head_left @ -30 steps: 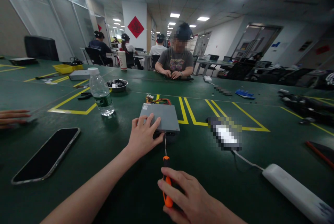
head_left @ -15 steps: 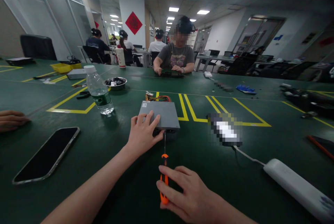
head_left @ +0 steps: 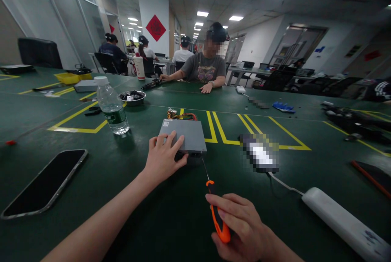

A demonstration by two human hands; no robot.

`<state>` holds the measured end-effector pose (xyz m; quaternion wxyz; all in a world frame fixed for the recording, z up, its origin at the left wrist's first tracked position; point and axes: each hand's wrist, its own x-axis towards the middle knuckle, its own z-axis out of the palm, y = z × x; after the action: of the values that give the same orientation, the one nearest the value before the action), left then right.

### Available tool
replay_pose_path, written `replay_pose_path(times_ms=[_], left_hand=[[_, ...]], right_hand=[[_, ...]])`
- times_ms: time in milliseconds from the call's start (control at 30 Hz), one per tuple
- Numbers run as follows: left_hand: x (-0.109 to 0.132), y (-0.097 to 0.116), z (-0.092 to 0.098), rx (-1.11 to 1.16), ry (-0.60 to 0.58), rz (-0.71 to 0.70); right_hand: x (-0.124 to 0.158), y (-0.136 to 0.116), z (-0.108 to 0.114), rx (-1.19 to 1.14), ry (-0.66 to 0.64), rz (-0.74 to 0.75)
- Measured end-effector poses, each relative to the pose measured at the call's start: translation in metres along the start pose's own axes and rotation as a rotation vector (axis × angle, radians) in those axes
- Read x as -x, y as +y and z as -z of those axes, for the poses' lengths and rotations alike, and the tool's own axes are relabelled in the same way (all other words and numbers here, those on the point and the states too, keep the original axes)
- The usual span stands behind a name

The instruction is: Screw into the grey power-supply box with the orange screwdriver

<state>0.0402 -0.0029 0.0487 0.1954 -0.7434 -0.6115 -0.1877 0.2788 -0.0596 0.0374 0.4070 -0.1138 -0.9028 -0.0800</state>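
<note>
Two bare hands meet over the dark green worktop [head_left: 152,221]. Nearest, the right hand [head_left: 241,221] grasps the orange-and-black handle of a thin-shafted screwdriver [head_left: 217,222], mostly with the fingers. Its shaft slants toward the near face of the box, by the right corner; whether the tip touches, I cannot tell. At that slant (an awkward line for steady pressure) the tip could, I judge, skid and scratch the casing, or slip leftward toward the thumb.

Beyond it, the left hand [head_left: 163,158] holds down the flat grey metal box [head_left: 192,136], which lies on the worktop in front of the person: fingers spread on top, thumb at the near face. That hold sits left of centre, so a push at the right corner might swivel the box.

Off to the left stands a clear plastic bottle with a white cap and green label [head_left: 115,116]; a wide forearm swing could topple it. Behind the box, a bundle of multicoloured wires [head_left: 187,117] could be pinched or dragged if the box slid away.
</note>
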Motion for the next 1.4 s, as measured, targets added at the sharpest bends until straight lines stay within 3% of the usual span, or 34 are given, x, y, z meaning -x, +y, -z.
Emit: replay_pose_path(times_ms=[1400], left_hand=[[-0.0001,-0.0004,0.0013,0.025,-0.004,-0.002]], right_hand=[[-0.005,0.0017,-0.0007,-0.007,0.012,0.003]])
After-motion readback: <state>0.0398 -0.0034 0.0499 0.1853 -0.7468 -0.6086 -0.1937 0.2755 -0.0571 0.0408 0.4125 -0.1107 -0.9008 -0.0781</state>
